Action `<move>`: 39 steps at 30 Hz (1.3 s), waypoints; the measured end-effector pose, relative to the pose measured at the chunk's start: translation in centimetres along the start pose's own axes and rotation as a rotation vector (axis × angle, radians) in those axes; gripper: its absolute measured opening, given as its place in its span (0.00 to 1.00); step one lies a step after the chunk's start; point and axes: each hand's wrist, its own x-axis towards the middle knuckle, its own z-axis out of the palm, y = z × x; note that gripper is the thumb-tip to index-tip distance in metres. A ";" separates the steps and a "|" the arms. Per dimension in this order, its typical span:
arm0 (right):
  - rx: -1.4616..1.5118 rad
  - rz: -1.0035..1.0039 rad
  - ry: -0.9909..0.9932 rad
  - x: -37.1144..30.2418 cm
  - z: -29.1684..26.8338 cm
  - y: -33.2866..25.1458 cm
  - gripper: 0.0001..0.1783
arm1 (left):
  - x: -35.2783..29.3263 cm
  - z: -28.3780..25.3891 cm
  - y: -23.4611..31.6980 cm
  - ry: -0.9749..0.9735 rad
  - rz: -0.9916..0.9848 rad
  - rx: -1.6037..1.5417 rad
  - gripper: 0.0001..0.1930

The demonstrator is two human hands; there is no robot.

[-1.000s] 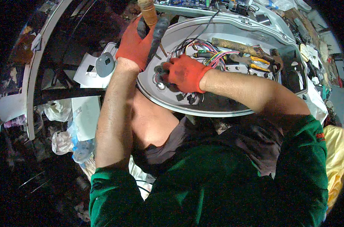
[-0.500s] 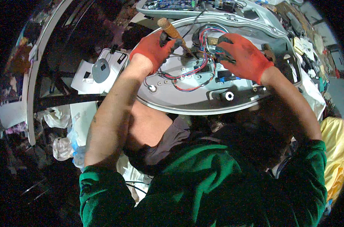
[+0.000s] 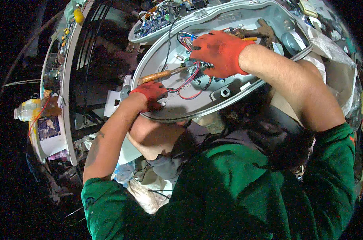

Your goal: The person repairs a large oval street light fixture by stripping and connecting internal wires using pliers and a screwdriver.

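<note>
A grey curved plastic housing (image 3: 181, 109) lies tilted before me, its near rim above my leg. My left hand (image 3: 151, 95), in a red glove with dark fingertips, is curled over its left rim. Just above those fingers lies a wooden-handled screwdriver (image 3: 156, 76), its metal shaft pointing right towards the wires. Inside the housing run red, blue and black wires (image 3: 194, 75). My right hand (image 3: 222, 54), also red-gloved, reaches down over the wires and small parts with bent fingers. What its fingertips grip is hidden under the glove.
Behind the housing, a lid-like grey shell holds a circuit board (image 3: 157, 20). A black cable (image 3: 169, 44) hangs into the housing. At the far left a clear bottle (image 3: 27, 112) lies on a shelf beyond a dark frame. White sacking (image 3: 333, 56) lies at the right.
My left hand has let go of the screwdriver and moved down to the housing's rim. The housing has turned, its right end swinging away from me. The view has shifted too.
</note>
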 end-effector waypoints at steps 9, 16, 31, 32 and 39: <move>0.073 0.111 -0.198 -0.5 -2.5 -0.6 0.24 | 0.3 -0.2 2.3 -0.035 0.048 0.421 0.25; 0.078 0.095 -0.188 -0.6 -2.2 -0.5 0.25 | 0.7 0.6 1.4 -0.049 0.025 0.369 0.22; 0.033 0.098 -0.291 -0.2 -2.0 -0.4 0.27 | 0.2 -0.6 3.3 -0.062 -0.118 0.221 0.19; 0.043 0.090 -0.265 -0.2 -1.8 -0.3 0.27 | 0.2 -0.4 2.9 -0.039 -0.087 0.229 0.19; 0.004 0.122 -0.352 -0.1 -2.7 -0.8 0.26 | 0.9 -0.3 2.8 -0.087 -0.046 0.250 0.17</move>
